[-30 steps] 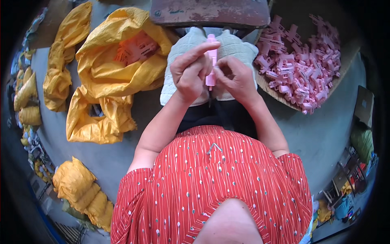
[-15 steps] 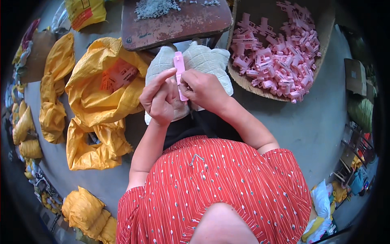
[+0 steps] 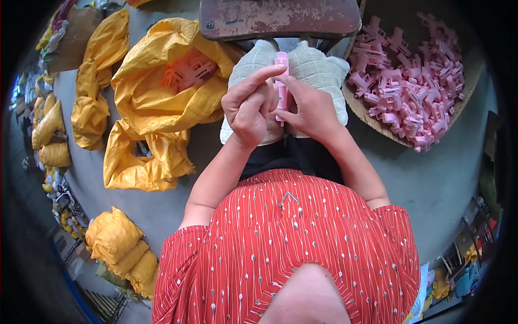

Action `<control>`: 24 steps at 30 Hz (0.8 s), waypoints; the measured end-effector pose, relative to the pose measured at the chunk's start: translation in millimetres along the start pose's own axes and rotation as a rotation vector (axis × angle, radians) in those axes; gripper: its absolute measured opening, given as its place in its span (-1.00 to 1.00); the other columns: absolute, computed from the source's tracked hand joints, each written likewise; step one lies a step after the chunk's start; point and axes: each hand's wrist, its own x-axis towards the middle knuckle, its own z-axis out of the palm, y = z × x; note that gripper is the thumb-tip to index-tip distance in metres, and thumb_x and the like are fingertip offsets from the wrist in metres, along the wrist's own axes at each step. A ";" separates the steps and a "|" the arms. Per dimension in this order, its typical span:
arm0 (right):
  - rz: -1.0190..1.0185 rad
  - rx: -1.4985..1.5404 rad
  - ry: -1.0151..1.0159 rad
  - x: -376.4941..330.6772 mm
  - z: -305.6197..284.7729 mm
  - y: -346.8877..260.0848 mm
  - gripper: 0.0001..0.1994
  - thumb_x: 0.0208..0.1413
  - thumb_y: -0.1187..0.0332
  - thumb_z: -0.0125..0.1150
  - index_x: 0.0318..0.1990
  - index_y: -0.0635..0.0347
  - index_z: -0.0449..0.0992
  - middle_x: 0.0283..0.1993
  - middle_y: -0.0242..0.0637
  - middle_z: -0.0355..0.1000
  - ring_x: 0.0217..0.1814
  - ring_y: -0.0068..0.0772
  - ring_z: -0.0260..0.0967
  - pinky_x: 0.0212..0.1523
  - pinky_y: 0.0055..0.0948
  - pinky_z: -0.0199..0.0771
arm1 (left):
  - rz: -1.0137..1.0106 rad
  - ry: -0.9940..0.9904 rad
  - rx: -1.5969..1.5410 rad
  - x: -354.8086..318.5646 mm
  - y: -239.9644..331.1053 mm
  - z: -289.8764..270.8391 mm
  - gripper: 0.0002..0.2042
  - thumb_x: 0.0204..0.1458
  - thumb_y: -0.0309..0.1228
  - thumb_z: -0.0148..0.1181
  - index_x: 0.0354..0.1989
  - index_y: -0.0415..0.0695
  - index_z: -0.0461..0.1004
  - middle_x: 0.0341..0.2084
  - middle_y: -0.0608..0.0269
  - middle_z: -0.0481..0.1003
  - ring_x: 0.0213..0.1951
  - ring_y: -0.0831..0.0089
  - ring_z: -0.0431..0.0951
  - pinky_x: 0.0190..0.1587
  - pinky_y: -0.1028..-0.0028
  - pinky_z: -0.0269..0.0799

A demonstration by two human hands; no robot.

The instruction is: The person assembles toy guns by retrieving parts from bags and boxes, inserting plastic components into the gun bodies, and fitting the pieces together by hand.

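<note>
A pink plastic toy pistol (image 3: 281,97) stands lengthwise between my two hands, over my lap. My left hand (image 3: 249,110) grips it from the left, its index finger reaching across and the other fingers curled. On the other side my right hand (image 3: 315,108) pinches it, with index finger and thumb set apart along its length. The fingers hide part of its middle. Under the hands, a pale quilted cloth (image 3: 330,73) covers my knees.
At the far right a shallow brown tray (image 3: 471,100) holds a heap of similar pink pistols (image 3: 402,89). A worn brown stool (image 3: 280,19) stands ahead. Left, an open yellow sack (image 3: 135,92) contains more pink pieces; other yellow sacks (image 3: 116,237) lie on the grey floor.
The whole view has shifted, so stool, tray and sacks sit further right and higher. My right fingers have spread along the pistol, and my left index finger now crosses it.
</note>
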 end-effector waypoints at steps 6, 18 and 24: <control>0.008 -0.047 -0.127 4.4 12.2 16.3 -0.56 -0.12 0.21 0.39 -0.05 0.10 0.45 -0.30 -0.24 0.51 -0.32 -0.10 0.53 -0.38 -0.14 0.49 | -0.012 -0.006 0.169 0.0 -6.9 -2.8 -0.60 0.12 -0.61 -0.20 0.08 -0.49 0.43 -0.75 0.47 0.08 -0.70 0.70 0.00 -0.59 0.60 -0.01; -0.040 0.106 -0.172 6.2 8.7 31.3 -0.76 -0.04 0.21 0.30 -0.26 0.12 0.51 -0.42 -0.16 0.46 -0.38 -0.08 0.51 -0.38 -0.19 0.49 | 0.039 -0.040 0.344 -9.8 -20.3 0.5 -0.61 0.10 -0.61 -0.20 0.04 -0.48 0.46 -0.74 0.45 0.11 -0.68 0.68 0.04 -0.59 0.58 -0.05; 0.441 0.897 0.222 -0.1 -40.5 113.1 -0.85 0.16 0.50 0.18 -0.12 0.24 0.56 -0.30 -0.40 0.52 -0.27 -0.64 0.42 -0.25 -0.57 0.45 | 0.199 0.007 0.694 -12.1 13.5 -11.2 -0.63 0.16 -0.60 -0.11 0.11 -0.43 0.44 -0.72 0.46 0.13 -0.67 0.66 0.06 -0.56 0.59 -0.02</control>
